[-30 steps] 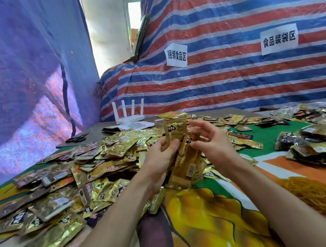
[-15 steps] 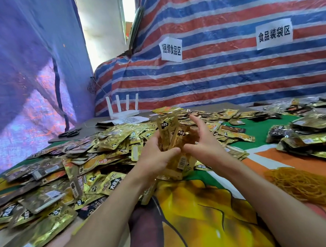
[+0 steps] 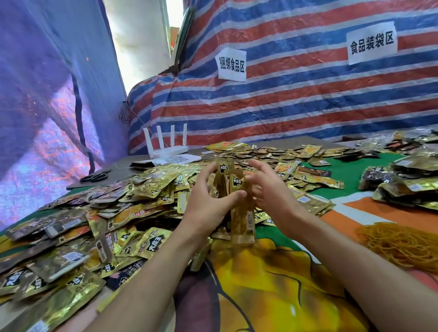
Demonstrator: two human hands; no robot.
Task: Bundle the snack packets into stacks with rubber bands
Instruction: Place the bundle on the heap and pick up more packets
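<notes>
Several packets stand in left hand, beside right hand.

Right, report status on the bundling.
Left hand grips upright packet stack. Right hand beside it, fingers spread. No band visible on stack. Rubber band pile lies right, nothing blocking.

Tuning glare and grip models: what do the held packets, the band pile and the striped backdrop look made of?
Held packets: probably metallised plastic film, glossy gold; sharp glints, crisp creases. Band pile: thin tan-orange loops, matte, likely rubber. Striped backdrop: looks like woven plastic tarp, crinkled, faint sheen.
</notes>
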